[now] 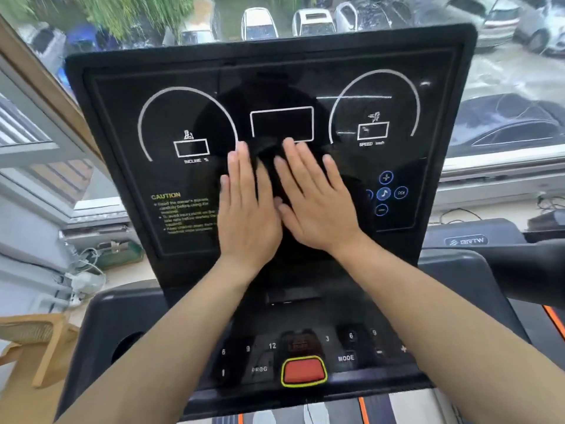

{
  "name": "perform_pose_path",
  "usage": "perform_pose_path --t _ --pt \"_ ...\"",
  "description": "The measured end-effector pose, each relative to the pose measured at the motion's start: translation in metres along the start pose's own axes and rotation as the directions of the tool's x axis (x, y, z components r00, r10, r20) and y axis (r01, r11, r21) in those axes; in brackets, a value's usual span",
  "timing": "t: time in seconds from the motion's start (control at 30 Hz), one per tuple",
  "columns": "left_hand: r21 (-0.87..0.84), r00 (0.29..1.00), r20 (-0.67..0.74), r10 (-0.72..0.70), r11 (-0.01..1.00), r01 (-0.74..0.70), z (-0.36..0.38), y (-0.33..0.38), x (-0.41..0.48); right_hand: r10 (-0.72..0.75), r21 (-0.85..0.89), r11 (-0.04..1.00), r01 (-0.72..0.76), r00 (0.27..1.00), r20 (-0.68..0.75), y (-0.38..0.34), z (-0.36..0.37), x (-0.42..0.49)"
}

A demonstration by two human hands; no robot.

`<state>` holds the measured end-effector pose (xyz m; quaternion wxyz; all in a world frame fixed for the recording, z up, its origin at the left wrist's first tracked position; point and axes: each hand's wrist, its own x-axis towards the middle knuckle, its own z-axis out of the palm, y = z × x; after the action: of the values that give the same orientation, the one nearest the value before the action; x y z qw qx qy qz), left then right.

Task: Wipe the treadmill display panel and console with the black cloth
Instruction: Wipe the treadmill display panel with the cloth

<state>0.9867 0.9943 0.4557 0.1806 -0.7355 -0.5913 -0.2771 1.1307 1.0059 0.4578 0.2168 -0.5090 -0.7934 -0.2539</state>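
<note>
The panel [275,87] is a glossy black slab tilted up toward the viewer, printed with two white arcs, a left box marked INCLINE, a centre box [282,123] and a right box marked SPEED. Yellow CAUTION text [183,214] sits at its lower left, blue round buttons [385,193] at its lower right. Nearer lies the console [305,347], dark, with pale numbers, PROG and MODE labels and a red button [303,371] ringed in yellow. A round cup well [127,347] is sunk into its left side.

Behind the panel a window looks down on parked cars [260,24] and greenery, all blurred. At left are a window frame, loose cables [85,276] on the sill and a pale wooden chair [39,341]. At right a second machine carries a BRTW logo [466,241].

Both hands lie flat on the panel's middle, just below the centre box. The left hand [247,209] has its fingers straight and close together; the right hand [315,203] has its fingers slightly spread, its thumb touching the left hand. The cloth [270,166] is under and between them, showing as a dark fold in the gap between the fingers. Its edges are hard to tell from the black panel, and most of it is hidden by the hands. The caution lines are too blurred to read, and the right hand covers part of the leftmost blue button.
</note>
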Motion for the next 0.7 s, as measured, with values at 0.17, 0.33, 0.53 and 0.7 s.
perform_pose_path --t 0.17,0.33,0.53,0.7 --pt "-0.045 0.980 -0.021 0.199 0.979 -0.200 0.009 0.105 0.050 0.267 -0.030 0.963 -0.267 0.964 -0.019 0.107 -0.014 -0.030" --pt "0.039 0.905 0.103 0.412 0.908 -0.418 0.026 0.135 0.017 0.440 0.011 0.896 -0.444 0.891 0.113 0.113 -0.002 -0.094" --pt "0.001 0.787 0.245 0.567 0.811 -0.585 0.026 0.078 -0.052 0.289 0.050 0.950 -0.309 0.928 0.237 0.041 0.004 -0.149" --pt "-0.130 0.816 0.080 0.573 0.817 -0.561 0.001 0.018 -0.071 0.174 0.112 0.975 -0.191 0.974 0.145 -0.006 -0.005 -0.133"
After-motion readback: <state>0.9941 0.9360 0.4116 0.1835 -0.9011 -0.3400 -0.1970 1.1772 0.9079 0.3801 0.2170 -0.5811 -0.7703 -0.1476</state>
